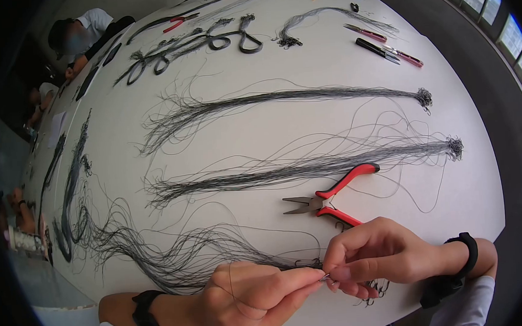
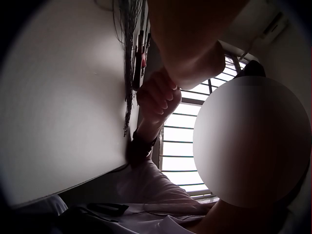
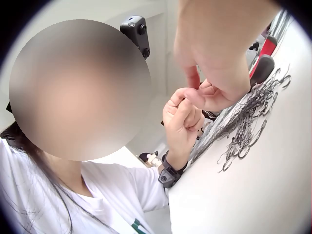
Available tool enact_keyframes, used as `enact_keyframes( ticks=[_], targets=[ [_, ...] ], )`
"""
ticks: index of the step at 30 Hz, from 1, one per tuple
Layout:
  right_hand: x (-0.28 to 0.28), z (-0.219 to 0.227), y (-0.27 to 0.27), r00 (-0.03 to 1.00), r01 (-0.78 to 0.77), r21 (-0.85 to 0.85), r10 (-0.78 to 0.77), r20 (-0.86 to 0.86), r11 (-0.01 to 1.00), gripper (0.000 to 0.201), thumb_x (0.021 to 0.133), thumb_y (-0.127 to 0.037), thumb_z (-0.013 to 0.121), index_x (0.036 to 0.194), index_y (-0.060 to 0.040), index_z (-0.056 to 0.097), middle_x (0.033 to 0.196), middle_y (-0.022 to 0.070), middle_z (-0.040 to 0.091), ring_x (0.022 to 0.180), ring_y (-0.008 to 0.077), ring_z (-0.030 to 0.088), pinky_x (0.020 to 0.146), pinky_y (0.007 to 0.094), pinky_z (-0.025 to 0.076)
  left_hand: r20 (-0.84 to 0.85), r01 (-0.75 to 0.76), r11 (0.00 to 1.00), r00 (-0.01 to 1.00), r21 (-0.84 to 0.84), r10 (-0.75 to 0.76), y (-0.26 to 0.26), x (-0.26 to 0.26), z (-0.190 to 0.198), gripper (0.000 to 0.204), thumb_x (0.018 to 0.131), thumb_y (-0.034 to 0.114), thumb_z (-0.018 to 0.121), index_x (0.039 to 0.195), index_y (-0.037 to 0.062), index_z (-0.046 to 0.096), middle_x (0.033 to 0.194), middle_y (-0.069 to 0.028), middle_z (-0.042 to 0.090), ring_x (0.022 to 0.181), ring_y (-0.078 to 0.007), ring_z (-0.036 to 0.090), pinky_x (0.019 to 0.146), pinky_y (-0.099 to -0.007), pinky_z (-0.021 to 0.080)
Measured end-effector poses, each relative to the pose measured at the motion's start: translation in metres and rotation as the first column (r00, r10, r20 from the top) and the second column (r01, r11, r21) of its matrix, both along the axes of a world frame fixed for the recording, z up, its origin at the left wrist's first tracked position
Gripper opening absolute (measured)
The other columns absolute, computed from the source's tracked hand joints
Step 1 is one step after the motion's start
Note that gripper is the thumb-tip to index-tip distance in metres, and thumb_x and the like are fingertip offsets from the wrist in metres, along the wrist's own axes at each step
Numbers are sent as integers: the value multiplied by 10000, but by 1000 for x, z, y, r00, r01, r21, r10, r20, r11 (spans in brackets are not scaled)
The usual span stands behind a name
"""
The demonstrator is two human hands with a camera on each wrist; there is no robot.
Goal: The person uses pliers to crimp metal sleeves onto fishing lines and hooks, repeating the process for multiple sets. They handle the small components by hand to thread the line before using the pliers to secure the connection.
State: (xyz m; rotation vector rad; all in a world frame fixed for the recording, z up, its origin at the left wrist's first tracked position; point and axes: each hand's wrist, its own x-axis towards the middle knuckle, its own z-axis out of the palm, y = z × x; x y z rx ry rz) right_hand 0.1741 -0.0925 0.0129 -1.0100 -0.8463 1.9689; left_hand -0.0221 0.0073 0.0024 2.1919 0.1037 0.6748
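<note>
No readable text, label, brand or number is shown. Nothing legible is carried on any object.

The person wears white short sleeves (image 1: 470, 305) and a black strap with a small black camera unit on each wrist, left (image 1: 147, 310) and right (image 1: 466, 252), hands bare.

Table (image 1: 338, 56) white; thread bundles (image 1: 281, 96) black-grey; pliers (image 1: 329, 197) red handles with black trim, steel jaws; wristbands (image 1: 466, 249) black; sleeves (image 3: 122, 195) white.
</note>
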Motion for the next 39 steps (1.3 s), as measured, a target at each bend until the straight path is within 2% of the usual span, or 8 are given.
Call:
enact_keyframes(
  ticks=[13,19,24,29,32,34,37,39],
  targets=[
    [0,-5,0,997,-42,-46,39,-69,998,179,932,-115,442,898,17,557,661,4,513,540,46,475,470,186,380,4,37,999,999,38,-37,2,-2,-5,247,665,-71,679,899,-9,625,543,-51,592,408,-105,543,381,-203,421],
    [0,-1,1,997,-67,-67,63,-52,995,178,929,-125,446,884,10,553,649,-5,500,537,41,468,468,183,374,37,25,991,999,134,-30,3,-3,-4,288,654,-56,689,926,13,623,502,-36,547,380,-121,515,361,-217,401],
    [0,-2,1,993,-95,-83,88,-83,992,184,930,-140,448,870,2,549,644,-11,492,533,39,457,469,183,374,-99,65,976,994,209,-45,3,-6,-2,310,630,-30,707,919,55,634,482,-7,495,359,-127,473,337,-225,353],
    [-2,-3,0,992,-116,-101,110,-61,988,190,932,-159,450,869,-13,554,648,-18,490,523,36,444,471,184,374,-20,27,949,1000,314,-22,1,-4,-2,334,612,-39,708,922,55,628,473,7,464,349,-121,451,331,-225,333],
    [-6,-3,-3,998,-67,-54,68,2,996,151,918,-126,469,872,-12,557,687,-15,524,549,44,473,482,182,389,-50,33,957,999,289,-20,1,-5,0,333,615,-44,704,924,52,626,479,4,476,354,-121,459,335,-223,343],
    [-11,-3,-5,967,1,261,-67,245,965,106,896,-75,486,888,-2,562,753,-11,562,599,57,517,511,188,422,-99,49,969,995,242,-26,1,-4,-1,326,620,-46,699,924,49,625,488,-1,497,361,-122,472,340,-222,355],
    [-11,-1,-8,852,-99,509,-191,487,855,94,881,-39,490,906,12,564,800,-2,582,670,64,546,549,196,448,-3,-17,986,1000,165,18,-2,-4,-6,312,638,-52,687,928,41,620,525,-15,555,386,-125,512,359,-219,391],
    [-16,0,-6,829,-86,574,-261,495,814,69,853,-19,520,869,17,576,757,36,585,622,88,542,527,217,439,43,-45,978,998,202,37,-2,-7,-7,296,656,-52,677,932,34,615,567,-30,597,412,-128,545,378,-218,418]
  ],
)
